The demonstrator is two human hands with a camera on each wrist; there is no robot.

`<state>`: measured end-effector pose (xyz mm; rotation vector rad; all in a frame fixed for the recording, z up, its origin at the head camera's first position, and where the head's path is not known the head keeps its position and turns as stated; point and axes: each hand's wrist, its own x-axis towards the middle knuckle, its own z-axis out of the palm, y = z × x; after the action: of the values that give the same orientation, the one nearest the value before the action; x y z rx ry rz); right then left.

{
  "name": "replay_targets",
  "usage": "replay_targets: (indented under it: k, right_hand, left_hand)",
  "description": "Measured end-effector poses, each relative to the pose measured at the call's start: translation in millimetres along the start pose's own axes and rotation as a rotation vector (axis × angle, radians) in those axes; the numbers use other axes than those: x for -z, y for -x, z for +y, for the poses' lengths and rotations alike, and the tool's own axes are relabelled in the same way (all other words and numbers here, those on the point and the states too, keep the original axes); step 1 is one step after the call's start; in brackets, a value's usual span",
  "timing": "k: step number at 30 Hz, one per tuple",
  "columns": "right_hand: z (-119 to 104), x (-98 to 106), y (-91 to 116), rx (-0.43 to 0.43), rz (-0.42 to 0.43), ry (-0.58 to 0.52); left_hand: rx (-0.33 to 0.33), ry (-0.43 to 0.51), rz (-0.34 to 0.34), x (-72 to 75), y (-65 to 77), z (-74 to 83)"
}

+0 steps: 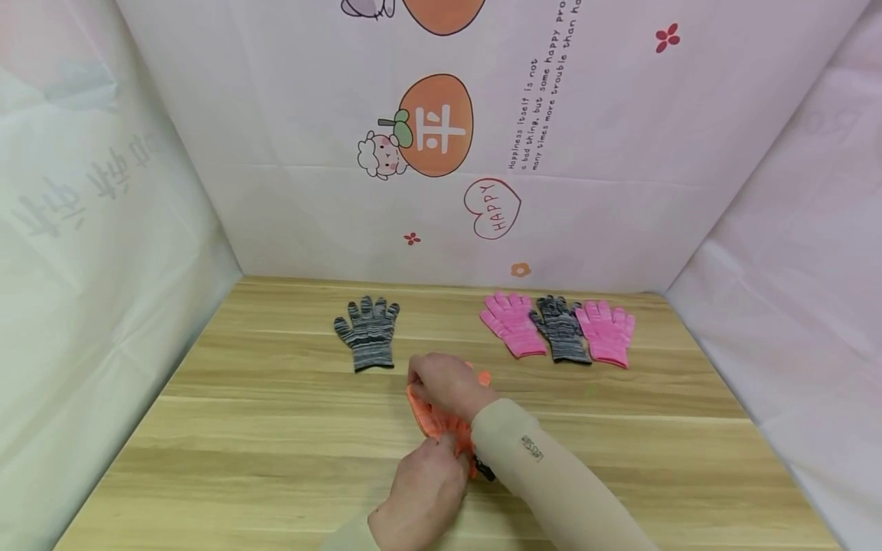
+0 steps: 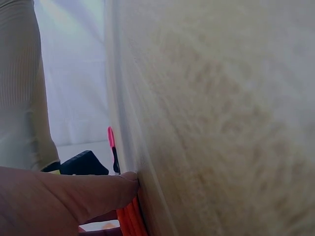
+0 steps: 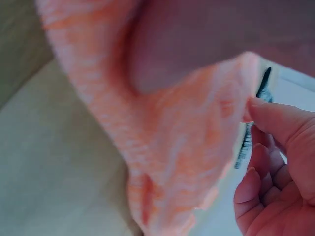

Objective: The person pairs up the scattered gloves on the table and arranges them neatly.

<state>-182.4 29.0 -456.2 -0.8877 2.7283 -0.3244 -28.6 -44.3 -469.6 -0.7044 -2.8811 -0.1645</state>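
Note:
An orange glove lies at the middle of the table, partly covered by both hands. My left hand pinches its near part between thumb and fingers; the right wrist view shows that left hand at the edge of the orange knit. Over the far left part of the glove, my right hand grips the fabric with curled fingers. In the right wrist view a blurred digit presses into the glove. Only a strip of the glove shows in the left wrist view, below the left thumb.
A grey-and-black striped glove lies flat at the back left. At the back right, a pink glove, another striped glove and a second pink glove lie side by side. A printed cloth wall stands behind the wooden table.

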Motion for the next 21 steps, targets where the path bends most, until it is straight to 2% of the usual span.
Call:
replay_targets:
  k: [4,9,14,21]
  right_hand:
    - [-1,7,7,-0.008,-0.056,-0.026]
    - [-1,10,14,0.040,-0.121,-0.008]
    - [1,6,16,0.064,-0.121,-0.020]
    - [0,4,18,0.083,-0.095,-0.017]
  left_hand:
    - [0.004,0.010,-0.023,0.7,-0.8,0.2]
    - [0.002,0.017,0.015,-0.4,-0.5,0.3]
    - [0.000,0.018,0.037,-0.5,-0.2,0.7]
    - [0.016,0.018,0.029,-1.8,0.3,1.0]
